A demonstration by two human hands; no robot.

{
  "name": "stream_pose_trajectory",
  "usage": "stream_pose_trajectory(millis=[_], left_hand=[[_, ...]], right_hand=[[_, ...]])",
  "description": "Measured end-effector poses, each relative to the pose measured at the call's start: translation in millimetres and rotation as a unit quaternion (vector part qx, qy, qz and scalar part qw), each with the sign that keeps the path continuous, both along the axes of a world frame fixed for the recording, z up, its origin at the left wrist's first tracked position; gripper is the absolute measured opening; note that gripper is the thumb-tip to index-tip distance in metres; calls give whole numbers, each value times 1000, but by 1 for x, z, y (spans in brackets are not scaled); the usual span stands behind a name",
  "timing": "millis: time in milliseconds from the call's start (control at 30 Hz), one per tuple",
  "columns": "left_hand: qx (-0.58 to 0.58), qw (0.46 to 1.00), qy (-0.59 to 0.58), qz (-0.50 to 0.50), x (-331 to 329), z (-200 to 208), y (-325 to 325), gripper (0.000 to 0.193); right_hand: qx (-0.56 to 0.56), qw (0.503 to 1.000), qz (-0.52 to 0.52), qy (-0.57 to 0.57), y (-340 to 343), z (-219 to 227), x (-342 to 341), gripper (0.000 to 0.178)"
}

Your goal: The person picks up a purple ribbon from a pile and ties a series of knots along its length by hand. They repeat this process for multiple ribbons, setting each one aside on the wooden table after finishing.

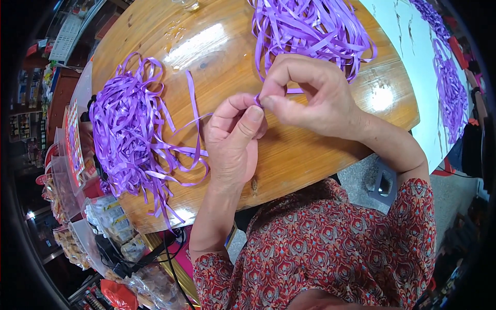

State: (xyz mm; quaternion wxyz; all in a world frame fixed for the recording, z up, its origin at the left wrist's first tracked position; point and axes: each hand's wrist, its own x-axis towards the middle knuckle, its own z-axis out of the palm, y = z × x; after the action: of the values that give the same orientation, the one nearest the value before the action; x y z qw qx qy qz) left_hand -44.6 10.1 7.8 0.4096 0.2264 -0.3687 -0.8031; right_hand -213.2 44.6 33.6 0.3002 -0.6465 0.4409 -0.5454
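Observation:
My left hand and my right hand meet over the near half of a wooden table, fingertips close together. Between them they pinch a thin purple ribbon, and only a small loop of it shows at the fingertips. My left thumb presses against the bent fingers; my right thumb and forefinger close on the ribbon from the other side. To the left lies a tangled heap of purple ribbons, with loose strands reaching toward my left wrist. Another big pile of purple ribbons spreads beyond my right hand.
The wooden table has a curved edge and glossy glare spots. At right stands a white marbled table bearing more purple ribbons. Packaged goods crowd the lower left, near a dark cable. A grey stool stands below.

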Motion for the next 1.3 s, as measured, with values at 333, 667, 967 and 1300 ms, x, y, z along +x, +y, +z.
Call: stream_pose_trajectory(millis=[333, 667, 967, 1300], left_hand=[[-46, 998, -33, 25, 2, 1, 2, 21], [-46, 997, -43, 46, 4, 2, 3, 16], [-64, 995, -51, 48, 3, 2, 3, 14], [-263, 934, -223, 89, 0, -3, 0, 4]], right_hand=[[185, 972, 50, -137, -1, 0, -3, 6], [191, 968, 38, -161, -2, 0, -3, 7], [-138, 980, -26, 138, -8, 3, -14, 29], [-262, 885, -7, 384, -3, 2, -20, 27]])
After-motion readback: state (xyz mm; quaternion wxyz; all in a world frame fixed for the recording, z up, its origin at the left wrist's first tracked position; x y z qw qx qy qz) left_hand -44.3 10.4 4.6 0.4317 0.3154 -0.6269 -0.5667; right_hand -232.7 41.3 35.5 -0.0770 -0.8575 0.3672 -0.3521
